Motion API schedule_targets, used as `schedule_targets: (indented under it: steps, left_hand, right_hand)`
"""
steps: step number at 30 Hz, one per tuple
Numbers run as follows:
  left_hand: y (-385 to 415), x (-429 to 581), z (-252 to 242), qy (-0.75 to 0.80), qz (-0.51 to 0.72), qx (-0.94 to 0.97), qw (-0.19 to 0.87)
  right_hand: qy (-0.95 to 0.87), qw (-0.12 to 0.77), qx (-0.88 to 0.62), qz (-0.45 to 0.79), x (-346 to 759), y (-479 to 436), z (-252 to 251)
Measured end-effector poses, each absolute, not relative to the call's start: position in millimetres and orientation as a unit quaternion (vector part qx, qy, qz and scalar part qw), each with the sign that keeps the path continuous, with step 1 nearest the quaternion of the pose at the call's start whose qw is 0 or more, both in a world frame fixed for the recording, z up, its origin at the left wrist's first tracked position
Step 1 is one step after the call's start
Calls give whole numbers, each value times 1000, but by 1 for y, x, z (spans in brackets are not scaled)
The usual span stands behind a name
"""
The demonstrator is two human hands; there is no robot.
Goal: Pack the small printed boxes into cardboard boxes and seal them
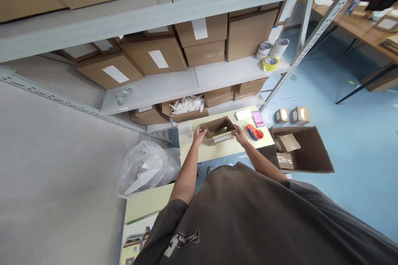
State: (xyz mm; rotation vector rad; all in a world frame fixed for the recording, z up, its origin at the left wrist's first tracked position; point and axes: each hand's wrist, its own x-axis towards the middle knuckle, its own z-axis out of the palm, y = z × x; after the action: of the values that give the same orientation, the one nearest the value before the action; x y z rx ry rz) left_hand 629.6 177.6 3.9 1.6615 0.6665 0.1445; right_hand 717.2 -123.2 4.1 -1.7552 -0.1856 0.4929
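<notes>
My left hand [199,135] and right hand [239,134] are both clasping the rim of an open cardboard box [219,132], left at its 9 o'clock end, right at 3 o'clock. The box sits on the tabletop [222,153], with a red-and-blue tape dispenser [254,132] just beside it at 3 o'clock and pink slips [258,119] at 2 o'clock.

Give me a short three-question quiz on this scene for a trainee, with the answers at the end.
1. What stands between the left hand and the right hand?
2. True or false: the red and blue tape gun lies nearer the right hand than the left hand.
3. Where is the yellow tape roll? A: on the table. B: on the shelf. C: on the floor.

Key: 1. An open cardboard box. 2. True. 3. B.
</notes>
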Motion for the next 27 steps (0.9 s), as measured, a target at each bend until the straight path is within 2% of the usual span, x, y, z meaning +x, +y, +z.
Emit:
schedule_targets:
  steps: [4, 14, 22, 25, 27]
  left_hand:
    - [177, 640, 10, 281, 69, 726, 624]
    - [176, 643, -4, 259, 119, 732, 618]
    - [192, 636, -1, 222, 27, 715, 663]
    - [189, 627, -1, 241, -32, 683, 689]
    - [185, 622, -3, 252, -25, 684, 684]
  right_hand:
    - [-92, 639, -732, 217, 719, -133, 11]
    - [-158, 568, -770, 244, 720, -124, -1]
    - [-93, 572, -784, 223, 723, -116, -15]
    - [-60, 549, -810, 199, 721, -110, -20]
    - [-42, 533, -822, 198, 722, -107, -22]
